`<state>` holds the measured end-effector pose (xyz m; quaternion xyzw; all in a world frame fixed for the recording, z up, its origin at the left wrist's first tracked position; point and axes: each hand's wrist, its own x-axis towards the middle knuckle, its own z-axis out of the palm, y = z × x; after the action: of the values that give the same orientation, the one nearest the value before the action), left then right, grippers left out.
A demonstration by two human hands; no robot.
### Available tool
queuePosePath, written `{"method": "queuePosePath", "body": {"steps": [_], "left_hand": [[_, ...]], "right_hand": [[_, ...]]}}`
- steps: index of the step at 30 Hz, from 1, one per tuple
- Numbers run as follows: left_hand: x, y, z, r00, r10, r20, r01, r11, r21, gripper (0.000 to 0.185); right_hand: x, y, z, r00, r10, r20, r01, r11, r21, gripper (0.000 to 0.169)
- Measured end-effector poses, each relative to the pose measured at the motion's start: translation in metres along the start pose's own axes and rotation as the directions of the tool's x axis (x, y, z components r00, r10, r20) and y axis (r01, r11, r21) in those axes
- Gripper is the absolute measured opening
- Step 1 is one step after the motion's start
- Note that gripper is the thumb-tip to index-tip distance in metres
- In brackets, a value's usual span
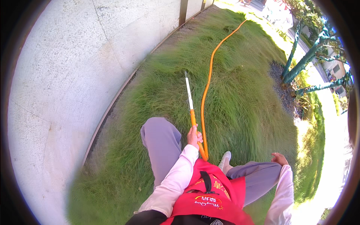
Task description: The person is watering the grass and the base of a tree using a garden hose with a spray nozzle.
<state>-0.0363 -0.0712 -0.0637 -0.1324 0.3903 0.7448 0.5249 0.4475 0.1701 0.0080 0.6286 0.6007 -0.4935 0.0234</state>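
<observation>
My left hand (194,136) is closed around an orange hose (207,84), just behind the end fitted with a slim white pipe (189,92). Thin ties or strands show at the joint between the two. The pipe points forward over long grass (239,92), and its pale far tip is close to the blades. Below my fist the hose bends back at my waist, then runs away up the lawn. Off to the right, my right hand (279,159) hangs beside my knee, holding nothing, its fingers loosely spread.
A pale wall (76,70) borders the grass on the left, with a narrow curb (109,112) along its foot. Trees with green-wrapped trunks (302,66) stand at the right beside dark gravel (281,84). Beyond them lies a bright sunlit strip.
</observation>
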Motion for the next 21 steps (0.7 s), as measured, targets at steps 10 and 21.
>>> {"method": "queuePosePath", "body": {"steps": [10, 21], "left_hand": [[-0.001, -0.003, -0.003, 0.994, -0.048, 0.097, 0.036, 0.992, 0.118, 0.03], [-0.001, -0.013, 0.0, 0.987, -0.091, 0.129, 0.067, 0.981, 0.182, 0.031]], "right_hand": [[-0.003, -0.005, 0.001, 0.992, -0.121, -0.033, 0.122, 0.993, 0.0, 0.033], [-0.099, -0.107, 0.032, 0.895, -0.426, -0.131, 0.377, 0.88, -0.288, 0.028]]}}
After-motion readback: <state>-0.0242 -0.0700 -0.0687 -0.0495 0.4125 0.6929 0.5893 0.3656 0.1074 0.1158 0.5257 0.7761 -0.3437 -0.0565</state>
